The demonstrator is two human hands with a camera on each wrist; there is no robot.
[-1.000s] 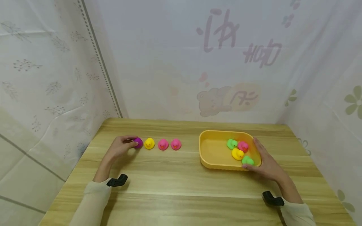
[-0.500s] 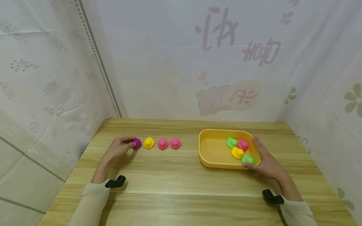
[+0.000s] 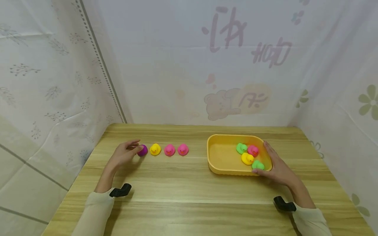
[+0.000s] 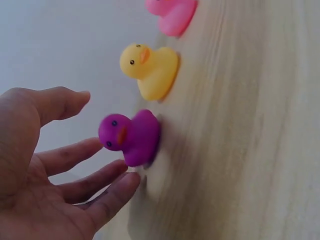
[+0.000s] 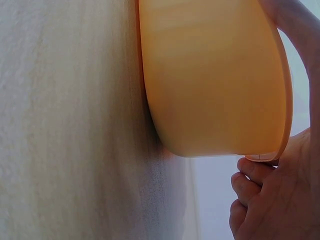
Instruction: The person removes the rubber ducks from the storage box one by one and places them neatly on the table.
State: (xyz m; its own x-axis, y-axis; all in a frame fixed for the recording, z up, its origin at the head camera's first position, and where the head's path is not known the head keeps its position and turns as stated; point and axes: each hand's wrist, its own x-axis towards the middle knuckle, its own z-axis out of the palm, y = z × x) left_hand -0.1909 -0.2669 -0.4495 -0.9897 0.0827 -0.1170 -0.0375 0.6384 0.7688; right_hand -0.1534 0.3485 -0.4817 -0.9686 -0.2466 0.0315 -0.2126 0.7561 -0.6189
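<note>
My left hand [image 3: 122,154] is beside a purple rubber duck [image 3: 143,150] at the left end of a row on the table. In the left wrist view its thumb stands away from the purple duck [image 4: 134,136], and the other fingers are spread loosely behind and below it. To the right sit a yellow rubber duck [image 3: 155,149] and two pink ones, a pink rubber duck [image 3: 169,150] among them. My right hand [image 3: 280,170] grips the right end of a yellow plastic basket [image 3: 224,172], thumb at the front rim, fingers along the end.
Inside the basket lie several rubber ducks: a pink duck [image 3: 253,151], a yellow duck [image 3: 247,159] and green ones, such as the green duck [image 3: 241,148]. The wooden table [image 3: 177,213] meets a printed cloth [image 3: 165,65] at its back edge.
The left hand's fingers have loosened from the purple duck, which has shifted slightly left and stays at the row's end. The right hand keeps its grip on the basket.
</note>
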